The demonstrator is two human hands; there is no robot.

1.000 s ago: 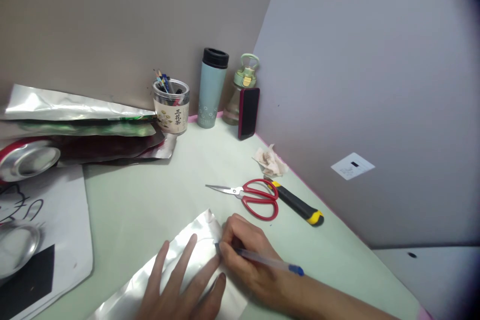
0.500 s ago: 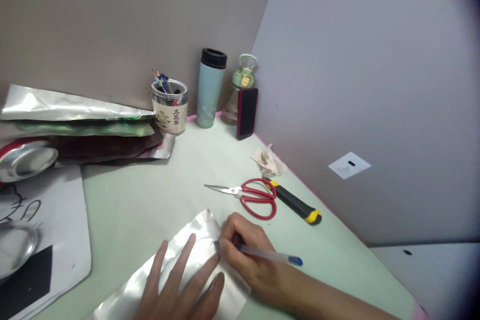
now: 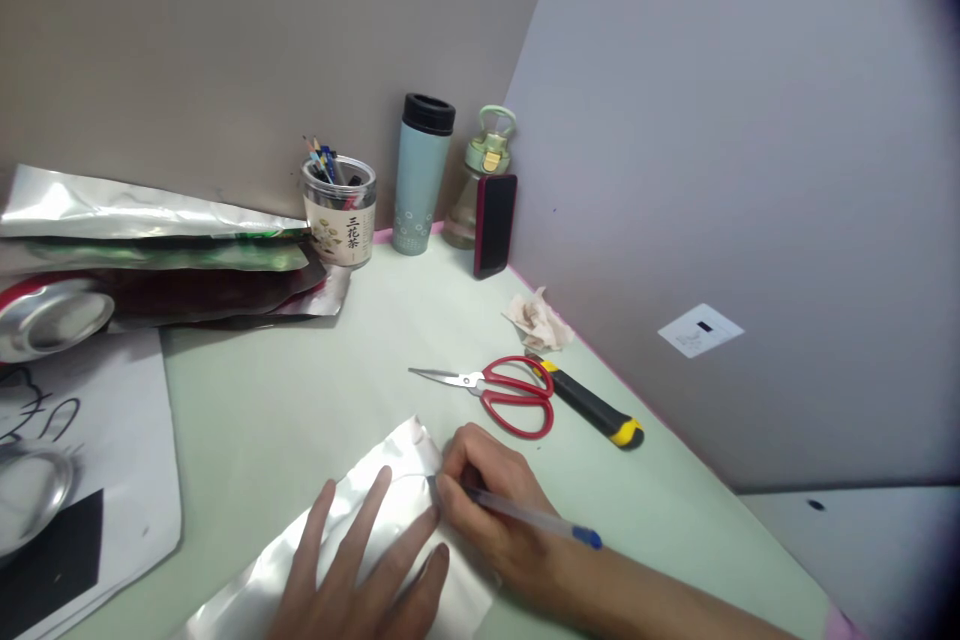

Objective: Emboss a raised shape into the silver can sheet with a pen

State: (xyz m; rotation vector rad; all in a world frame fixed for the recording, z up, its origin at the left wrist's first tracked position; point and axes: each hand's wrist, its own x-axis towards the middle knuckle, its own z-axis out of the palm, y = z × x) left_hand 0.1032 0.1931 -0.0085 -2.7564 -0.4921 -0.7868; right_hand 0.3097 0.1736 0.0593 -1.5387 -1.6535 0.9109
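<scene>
Foil sheet (image 3: 390, 505) is lying at the bottom centre of the frame on the bench (image 3: 300, 400), and we are pressing it flat with our left hand (image 3: 360, 570), fingers spread. Our right hand (image 3: 487, 500) is pinching a pen (image 3: 525, 515), tip touching the foil. Just beyond, red scissors (image 3: 510, 395) and a utility knife (image 3: 592, 405) are resting; farther back, a pencil jar (image 3: 341, 215) and tumbler (image 3: 420, 175) are standing.

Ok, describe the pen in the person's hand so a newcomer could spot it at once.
On the pale green desk, find the silvery foil sheet at the near edge. The right hand grips a clear-barrelled pen there. Its blue end cap sets it apart from the red-handled scissors behind.
</scene>
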